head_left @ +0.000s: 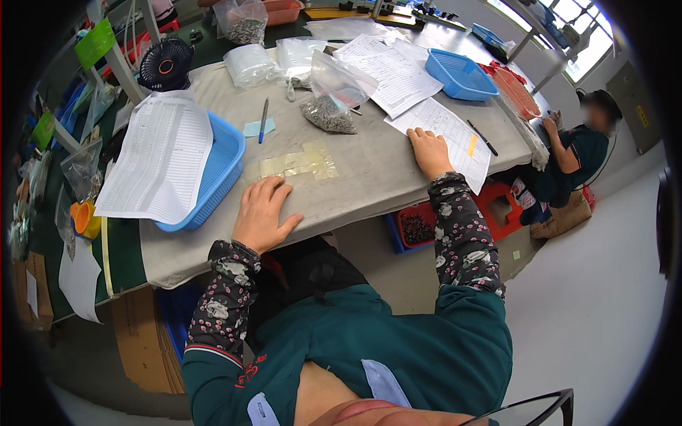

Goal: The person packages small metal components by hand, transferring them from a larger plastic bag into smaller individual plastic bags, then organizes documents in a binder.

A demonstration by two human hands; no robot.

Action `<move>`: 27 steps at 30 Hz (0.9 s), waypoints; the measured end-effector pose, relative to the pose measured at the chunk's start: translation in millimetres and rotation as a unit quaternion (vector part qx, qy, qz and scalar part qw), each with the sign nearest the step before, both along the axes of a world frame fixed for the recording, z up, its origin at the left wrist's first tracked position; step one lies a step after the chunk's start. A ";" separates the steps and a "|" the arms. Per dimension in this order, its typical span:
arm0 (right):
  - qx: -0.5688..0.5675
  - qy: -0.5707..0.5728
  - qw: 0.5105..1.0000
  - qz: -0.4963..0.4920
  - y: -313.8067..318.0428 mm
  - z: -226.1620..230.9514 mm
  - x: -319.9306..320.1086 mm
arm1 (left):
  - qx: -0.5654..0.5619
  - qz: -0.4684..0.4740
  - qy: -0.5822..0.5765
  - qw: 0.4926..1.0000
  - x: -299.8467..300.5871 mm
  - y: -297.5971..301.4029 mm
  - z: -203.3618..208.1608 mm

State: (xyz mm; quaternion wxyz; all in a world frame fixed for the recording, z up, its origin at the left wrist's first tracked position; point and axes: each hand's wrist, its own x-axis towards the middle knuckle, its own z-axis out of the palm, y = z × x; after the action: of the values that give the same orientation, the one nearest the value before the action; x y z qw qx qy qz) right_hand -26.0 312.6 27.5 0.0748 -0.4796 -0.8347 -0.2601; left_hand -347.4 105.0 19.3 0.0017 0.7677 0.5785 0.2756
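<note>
My left hand (pixel 261 211) rests palm down at the near edge of the cloth-covered table (pixel 355 192), thumb apart from the fingers, holding nothing. Just beyond its fingertips, strips of yellowish clear tape (pixel 298 163) are stuck to the cloth. My right hand (pixel 430 153) lies open on the left side of a printed form (pixel 455 145) with an orange mark. A black pen (pixel 483 138) lies across that form's right side. Between and beyond my hands sits a clear plastic bag of small grey parts (pixel 330 113). A blue pen (pixel 263 121) lies on a light blue slip (pixel 257 128).
On the left, printed sheets (pixel 160 153) hang over a blue basket (pixel 224 153), near a black fan (pixel 165 65). More papers (pixel 391 74), a blue tray (pixel 462 74) and a red basket (pixel 517 94) stand at the back right. Another person (pixel 579 149) sits beyond the table's right end.
</note>
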 end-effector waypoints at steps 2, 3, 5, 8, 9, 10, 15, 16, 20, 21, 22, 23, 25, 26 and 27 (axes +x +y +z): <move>0.026 0.092 0.992 0.078 -13.9 7.4 -14.5 | -0.026 -0.007 0.009 1.000 -4.6 -0.9 -3.8; 0.030 0.162 0.978 0.129 -27.3 17.2 -24.3 | -0.033 0.005 0.010 0.999 -2.9 -1.4 -3.3; -0.045 0.294 0.914 0.277 -78.0 58.6 -62.5 | 0.027 0.041 0.005 0.999 0.4 -4.4 -0.7; 0.009 0.239 0.816 0.527 -164.3 122.9 -88.2 | -0.044 0.054 0.065 0.995 -4.3 -2.3 -9.5; 0.008 0.235 0.769 0.594 -191.2 137.6 -86.1 | -0.076 0.043 0.098 0.991 -2.5 0.8 -11.7; 0.010 0.289 0.707 0.645 -213.5 144.9 -85.1 | -0.075 0.046 0.164 0.983 -1.8 0.9 -11.9; 0.029 0.367 0.668 0.647 -251.1 137.6 -71.9 | -0.082 0.058 0.163 0.981 15.4 -31.3 -10.4; 0.046 0.334 0.643 0.688 -241.1 144.2 -75.7 | -0.082 0.049 0.145 0.985 20.2 -41.3 -6.2; -0.022 0.311 0.646 0.697 -224.2 143.9 -81.2 | -0.069 0.061 0.120 0.989 19.3 -95.0 -12.9; -0.065 0.255 0.693 0.672 -212.7 146.5 -84.5 | -0.054 0.066 0.139 0.987 14.7 -110.5 -17.0; -0.102 0.247 0.728 0.631 -199.5 135.8 -93.9 | -0.050 0.067 0.073 0.994 15.0 -123.7 -19.8; -0.143 0.231 0.758 0.593 -181.6 123.9 -106.4 | -0.020 0.076 0.056 0.995 12.8 -139.6 -21.9; -0.163 0.186 0.824 0.509 -144.9 96.7 -133.1 | 0.016 0.137 0.052 0.989 9.5 -165.5 -23.3; -0.181 0.182 0.837 0.482 -124.2 80.4 -147.2 | 0.030 0.175 0.041 0.983 6.8 -174.5 -25.0; -0.213 0.168 0.854 0.444 -109.4 68.9 -162.5 | 0.041 0.212 0.029 0.976 2.6 -182.1 -27.3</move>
State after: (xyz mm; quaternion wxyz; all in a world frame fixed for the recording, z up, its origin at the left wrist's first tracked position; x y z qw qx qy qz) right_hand -188.5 203.1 96.3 0.2173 -0.0986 -0.9687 0.0688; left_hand -344.8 -77.1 -8.0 -0.1053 0.6349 0.7159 0.2707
